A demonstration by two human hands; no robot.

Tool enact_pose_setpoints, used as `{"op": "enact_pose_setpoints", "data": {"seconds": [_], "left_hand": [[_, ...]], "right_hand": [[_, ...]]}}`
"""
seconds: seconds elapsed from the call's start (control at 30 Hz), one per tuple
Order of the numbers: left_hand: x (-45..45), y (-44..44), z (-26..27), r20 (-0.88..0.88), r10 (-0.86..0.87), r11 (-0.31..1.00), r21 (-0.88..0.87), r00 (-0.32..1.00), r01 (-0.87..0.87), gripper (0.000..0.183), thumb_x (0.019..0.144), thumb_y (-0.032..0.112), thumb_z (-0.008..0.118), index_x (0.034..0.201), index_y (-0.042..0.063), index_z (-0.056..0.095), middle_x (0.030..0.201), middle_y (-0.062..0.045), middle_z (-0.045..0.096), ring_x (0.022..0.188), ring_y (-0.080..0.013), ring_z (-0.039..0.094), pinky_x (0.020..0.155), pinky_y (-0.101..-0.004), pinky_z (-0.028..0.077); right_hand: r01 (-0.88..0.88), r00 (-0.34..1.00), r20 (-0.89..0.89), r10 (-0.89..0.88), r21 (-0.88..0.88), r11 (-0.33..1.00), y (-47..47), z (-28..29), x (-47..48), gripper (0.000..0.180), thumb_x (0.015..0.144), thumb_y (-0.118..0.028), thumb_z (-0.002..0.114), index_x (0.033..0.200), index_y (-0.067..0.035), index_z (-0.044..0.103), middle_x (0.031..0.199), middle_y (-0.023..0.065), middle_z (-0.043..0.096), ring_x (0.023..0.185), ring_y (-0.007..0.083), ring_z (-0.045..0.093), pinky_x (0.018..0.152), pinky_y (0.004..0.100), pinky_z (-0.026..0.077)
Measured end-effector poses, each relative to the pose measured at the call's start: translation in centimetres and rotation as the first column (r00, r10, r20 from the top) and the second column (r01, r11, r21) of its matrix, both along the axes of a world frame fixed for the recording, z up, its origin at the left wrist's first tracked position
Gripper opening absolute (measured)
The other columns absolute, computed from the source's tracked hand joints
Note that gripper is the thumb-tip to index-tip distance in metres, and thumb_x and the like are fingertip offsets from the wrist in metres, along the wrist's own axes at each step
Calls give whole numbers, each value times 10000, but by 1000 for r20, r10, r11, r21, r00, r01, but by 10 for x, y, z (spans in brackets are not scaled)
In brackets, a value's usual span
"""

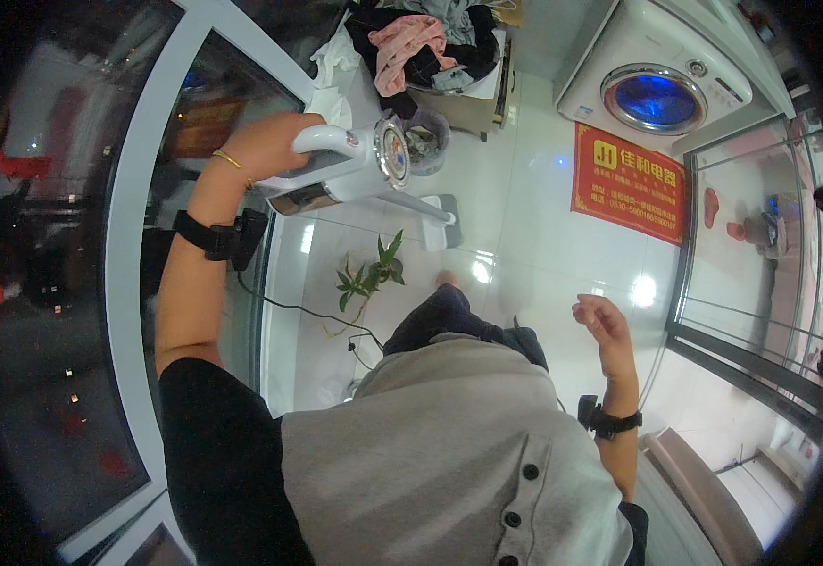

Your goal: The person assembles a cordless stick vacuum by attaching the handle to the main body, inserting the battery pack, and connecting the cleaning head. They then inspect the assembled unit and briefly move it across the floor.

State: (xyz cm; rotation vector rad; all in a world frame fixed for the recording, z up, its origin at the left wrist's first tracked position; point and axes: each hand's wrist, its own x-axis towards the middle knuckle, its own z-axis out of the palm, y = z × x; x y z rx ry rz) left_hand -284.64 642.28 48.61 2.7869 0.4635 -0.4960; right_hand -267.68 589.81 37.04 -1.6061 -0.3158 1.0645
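My left hand (270, 145) grips the handle of a white cordless stick vacuum cleaner (355, 170), held up beside the window on the left. Its round chrome-rimmed end faces right. From the body a grey tube (418, 207) runs down to a white and grey floor head (439, 230), which rests on the glossy tiles in front of my feet. My right hand (604, 325) hangs in the air at my right side, its fingers loosely bent, with nothing seen in it.
A leafy plant (372, 272) stands near my left leg. Clothes (411, 49) are heaped at the far end, above a clear bin (429, 141). A front-loading washing machine (655, 78) stands behind a red mat (627, 184) bearing writing. Framed glass (744, 247) borders the right.
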Motion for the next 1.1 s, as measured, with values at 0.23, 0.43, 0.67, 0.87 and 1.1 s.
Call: {"op": "enact_pose_setpoints", "data": {"seconds": [0.23,0.43,0.67,0.87,1.1], "left_hand": [[-10,37,-7,16,-132,983,132,991,128,383,696,35,691,1056,160,658,970,-144,668,913,-351,627,785,-436,495],[-18,42,-1,8,-131,974,189,991,127,313,652,25,723,952,111,696,910,-127,681,920,-327,631,819,-443,482],[-51,93,-33,155,-77,913,408,985,8,319,558,-5,744,860,77,680,891,-145,642,919,-364,575,844,-458,430],[-62,133,-70,237,-28,932,357,971,-60,249,651,-43,668,885,38,648,907,-154,629,908,-356,574,830,-447,439],[-55,130,-84,446,-160,837,534,880,-119,236,641,-59,631,848,50,593,945,-117,581,958,-339,551,869,-431,390]], "right_hand": [[-25,999,25,25,9,1000,37,7,1,275,953,-163,586,1186,-18,595,1040,68,647,1018,156,592,934,294,461],[-33,999,-5,34,58,998,43,-10,1,265,940,-136,599,1177,-18,600,1037,66,658,1007,157,599,926,300,468],[-13,1000,-15,15,151,988,47,-23,22,258,954,-124,582,1190,-19,588,1066,34,643,1016,106,585,908,256,469],[-28,999,28,25,124,992,44,-25,34,277,948,-168,603,1187,-27,597,1050,41,646,985,106,581,895,263,463],[-12,1000,15,10,166,986,45,-26,25,275,955,-159,592,1199,-32,596,1061,27,641,1006,111,561,915,263,435]]}}
